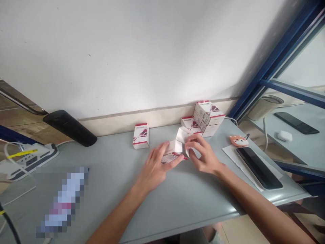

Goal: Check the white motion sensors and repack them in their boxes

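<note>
Two bare hands work small white-and-red carton [175, 149] at centre of grey table [193, 200]. Left hand [154, 167], fingers spread, lies flat on carton's lower end. Right hand [204, 154], at 3 o'clock of carton, pinches open white flap [183, 135] between thumb and forefinger. Upright matching box [141, 136] stands at 10 o'clock, apart. Stack of same boxes [207, 118] sits at 1 o'clock against wall. Black phone [258, 167] on paper lies at 3 o'clock, orange fox-shaped charm [238, 140] just above it.
</note>
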The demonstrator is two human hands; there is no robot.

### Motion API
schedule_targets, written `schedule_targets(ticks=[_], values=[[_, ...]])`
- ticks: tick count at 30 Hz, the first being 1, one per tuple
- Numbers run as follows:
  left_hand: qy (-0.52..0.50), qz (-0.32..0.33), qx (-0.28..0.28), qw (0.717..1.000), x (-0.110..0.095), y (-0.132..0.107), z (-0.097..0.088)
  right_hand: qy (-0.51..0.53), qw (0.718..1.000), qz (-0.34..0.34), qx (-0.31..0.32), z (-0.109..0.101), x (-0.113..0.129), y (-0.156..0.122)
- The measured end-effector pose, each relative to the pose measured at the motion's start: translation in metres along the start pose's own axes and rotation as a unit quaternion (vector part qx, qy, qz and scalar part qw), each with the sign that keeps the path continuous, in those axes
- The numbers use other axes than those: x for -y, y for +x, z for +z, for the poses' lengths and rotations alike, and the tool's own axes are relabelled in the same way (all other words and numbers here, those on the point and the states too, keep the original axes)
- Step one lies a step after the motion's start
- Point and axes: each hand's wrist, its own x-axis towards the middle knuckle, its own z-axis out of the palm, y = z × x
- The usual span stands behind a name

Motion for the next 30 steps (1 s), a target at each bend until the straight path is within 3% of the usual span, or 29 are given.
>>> schedule_targets(ticks=[3,8,11,15,18,24,27,30], values=[[-0.016,-0.01,-0.009,1.0,0.0,-0.001,0.002,0.035,0.999,0.001,0.011,-0.007,0.001,0.002],[-0.043,-0.027,-0.049,0.997,0.008,-0.003,-0.002,0.049,0.995,-0.028,0.081,-0.015,0.005,0.004],[-0.054,-0.02,-0.063,0.996,0.01,-0.001,-0.004,0.046,0.995,-0.05,0.071,-0.016,0.009,0.004],[-0.059,0.01,-0.093,0.994,0.007,0.003,-0.001,0.008,0.998,-0.042,0.051,-0.019,0.017,0.006],[-0.043,0.02,-0.107,0.993,0.005,0.002,0.003,-0.056,0.995,-0.008,0.08,-0.02,0.018,0.007],[-0.021,0.017,-0.061,0.998,0.005,-0.003,0.009,-0.245,0.952,0.027,0.182,-0.007,-0.014,-0.004],[-0.023,0.016,-0.068,0.997,0.006,-0.001,0.009,-0.214,0.953,0.033,0.213,0.003,-0.029,-0.009],[-0.027,0.014,-0.088,0.996,0.011,0.002,0.009,-0.16,0.966,0.032,0.199,0.008,-0.03,-0.009]])
